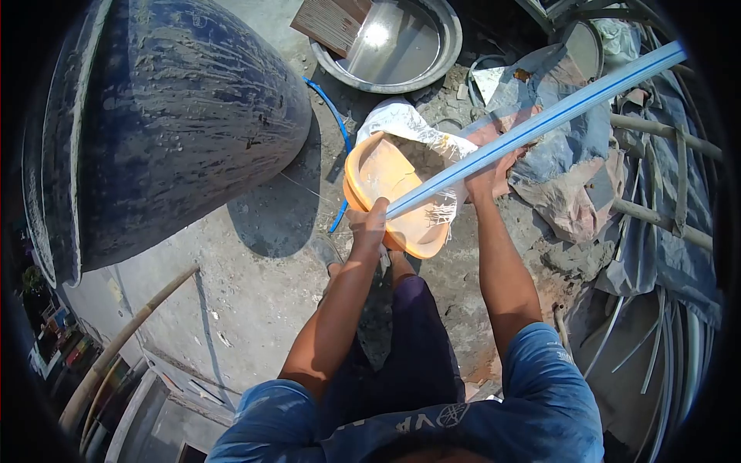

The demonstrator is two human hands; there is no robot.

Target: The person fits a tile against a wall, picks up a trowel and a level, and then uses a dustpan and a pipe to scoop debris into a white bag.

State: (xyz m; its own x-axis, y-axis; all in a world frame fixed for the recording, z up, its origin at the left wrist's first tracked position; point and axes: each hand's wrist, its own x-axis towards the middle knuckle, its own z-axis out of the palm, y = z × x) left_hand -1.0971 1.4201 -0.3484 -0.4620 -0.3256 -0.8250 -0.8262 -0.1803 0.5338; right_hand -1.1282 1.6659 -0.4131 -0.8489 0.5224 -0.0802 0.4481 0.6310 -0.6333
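My left hand (369,226) is closed around the lower end of a long pale blue pipe (540,117) with a darker stripe, right at the rim of an orange basin (423,245). The pipe slants up to the right, across the basin. Further along, my right hand (485,171) is beside and partly behind the pipe, near a frayed white sack (401,119); its fingers are largely hidden, so its grip is unclear. The basin is tilted, with pale residue inside and loose white strands over its right side.
A large mud-streaked blue tub (193,116) lies on its side at the left. A round basin of water (401,46) with a brown board (330,23) is at the top. Crumpled tarps (575,193), poles (664,224) and thin pipes stand right. A bamboo pole (131,332) is lower left.
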